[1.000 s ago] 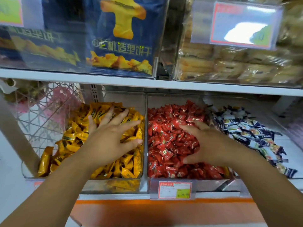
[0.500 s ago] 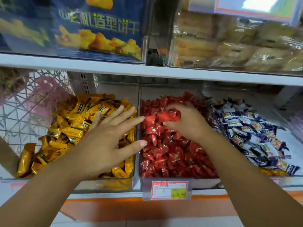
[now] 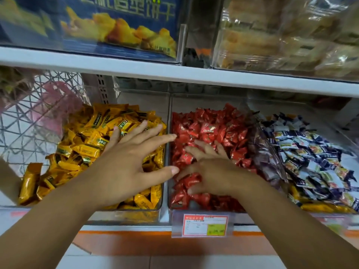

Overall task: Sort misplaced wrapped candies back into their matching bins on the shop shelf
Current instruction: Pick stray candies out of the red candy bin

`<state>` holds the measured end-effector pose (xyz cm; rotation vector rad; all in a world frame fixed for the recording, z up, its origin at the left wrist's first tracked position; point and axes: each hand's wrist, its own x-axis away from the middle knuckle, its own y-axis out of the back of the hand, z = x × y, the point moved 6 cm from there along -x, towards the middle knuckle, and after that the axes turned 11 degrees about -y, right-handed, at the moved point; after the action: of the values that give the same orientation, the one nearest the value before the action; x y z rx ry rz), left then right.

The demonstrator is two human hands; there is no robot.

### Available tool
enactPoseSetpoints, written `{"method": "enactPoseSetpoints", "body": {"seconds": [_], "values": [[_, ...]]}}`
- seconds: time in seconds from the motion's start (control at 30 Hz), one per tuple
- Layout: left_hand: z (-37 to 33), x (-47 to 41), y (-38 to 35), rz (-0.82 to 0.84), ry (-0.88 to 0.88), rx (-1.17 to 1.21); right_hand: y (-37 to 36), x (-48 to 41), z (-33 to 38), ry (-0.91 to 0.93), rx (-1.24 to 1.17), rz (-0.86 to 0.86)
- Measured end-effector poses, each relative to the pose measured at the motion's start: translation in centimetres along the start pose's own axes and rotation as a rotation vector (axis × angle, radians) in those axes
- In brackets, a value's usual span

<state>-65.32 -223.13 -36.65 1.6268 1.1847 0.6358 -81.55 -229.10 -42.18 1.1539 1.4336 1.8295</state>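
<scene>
The right hand (image 3: pixel 215 175) is now lying on the red candies (image 3: pixel 209 129), fingers wide, holding nothing, no longer pinching any. The left hand (image 3: pixel 124 162) is staying splayed on the yellow candies (image 3: pixel 83 144). Three bins (image 3: pixel 124 215) are showing, one right of both hands.

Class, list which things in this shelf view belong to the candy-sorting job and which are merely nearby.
Job: left hand, right hand, yellow candies, red candies, blue-and-white candies, clear bins.

Nearby: price tag, biscuit box, bagged pastries, wire basket.
</scene>
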Motion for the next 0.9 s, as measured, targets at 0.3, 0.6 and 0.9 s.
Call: {"method": "enactPoseSetpoints", "body": {"seconds": [0.3,0.6,0.9], "values": [[-0.1,0.1,-0.1,-0.006,0.016,0.021,5.5,2.0,-2.5,-0.012,-0.447,-0.059],[-0.1,-0.1,-0.1,-0.019,-0.001,0.015,2.5,5.5,-4.4,-0.419,-0.007,0.205],[0.0,0.0,-0.4,-0.029,0.008,0.026,-0.1,1.9,-4.6,-0.437,-0.416,0.016]]}}
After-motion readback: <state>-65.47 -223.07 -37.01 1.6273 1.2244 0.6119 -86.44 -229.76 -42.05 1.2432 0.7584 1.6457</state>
